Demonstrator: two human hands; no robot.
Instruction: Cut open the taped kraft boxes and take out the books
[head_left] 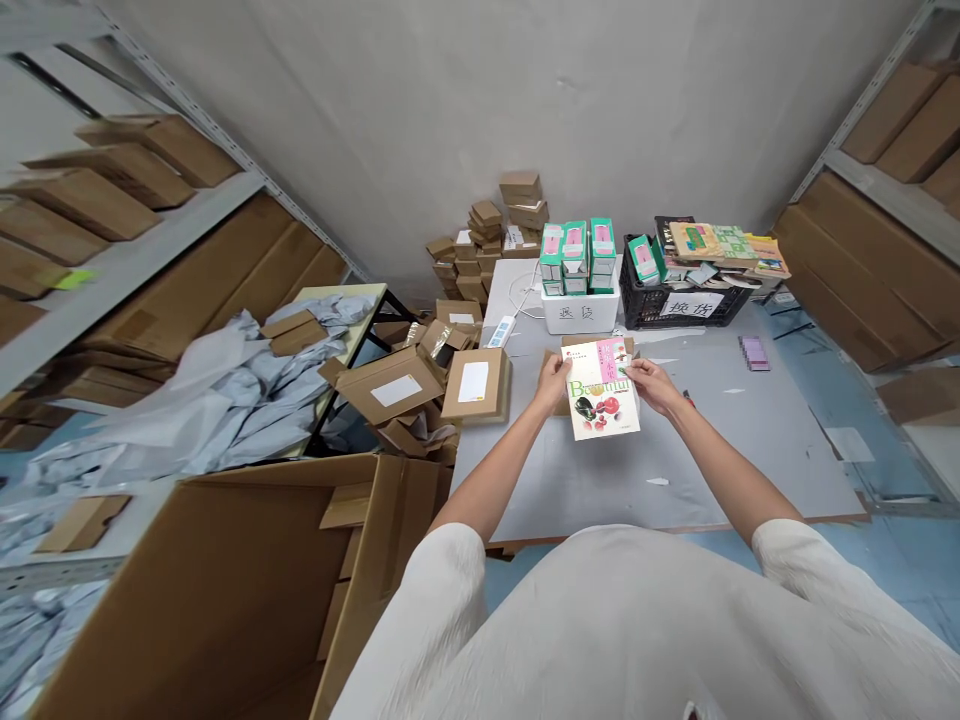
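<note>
A book (602, 390) with a white and pink cover and fruit pictures is held up over the grey table (720, 440), its front facing me. Its left edge is gripped by my left hand (553, 383), closed around the border. My right hand (649, 385) pinches the upper right edge between thumb and fingers. Partly hidden behind the book, an opened cardboard box (556, 402) rests on the tabletop. A small red and black tool (688, 398) shows beside my right wrist, too covered to name.
A white bin (579, 316) with green boxes and a black crate (679, 305) of books stand at the back. A sealed carton (474, 388) sits at the table's left edge. A large open carton (247, 580) stands lower left. Grey parcels (247, 400) cover the side table.
</note>
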